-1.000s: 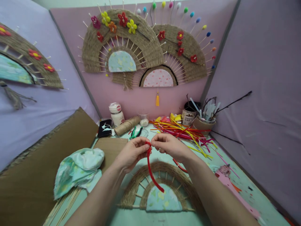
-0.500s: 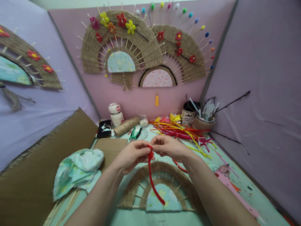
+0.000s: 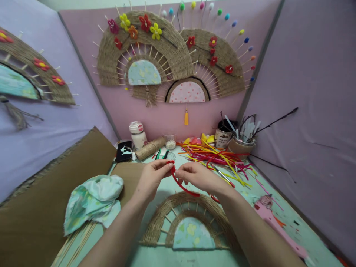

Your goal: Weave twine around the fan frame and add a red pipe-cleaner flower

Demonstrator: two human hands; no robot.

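A red fuzzy stem (image 3: 185,191) has its upper end bunched into small loops between my hands, and its free tail curves down to the right. My left hand (image 3: 156,173) pinches the looped end between thumb and fingers. Just right of the loops, my right hand (image 3: 191,174) has its fingers curled close to the stem; whether they grip it is hard to make out. Below both hands lies a woven twine fan (image 3: 155,222) with a green floral half-circle (image 3: 191,233) at its centre.
Colored stems (image 3: 219,154) lie in a pile at the back right, near stick-filled pots (image 3: 240,146). A pink glue gun (image 3: 280,230) rests at right. Crumpled green cloth (image 3: 93,200) and cardboard (image 3: 55,189) are at left. Twine (image 3: 150,149) and a white bottle (image 3: 137,135) stand behind.
My left hand has tilted and shifted slightly left with the looped end. The stem's tail has swung upward and to the right. My right hand's fingers have moved slightly lower.
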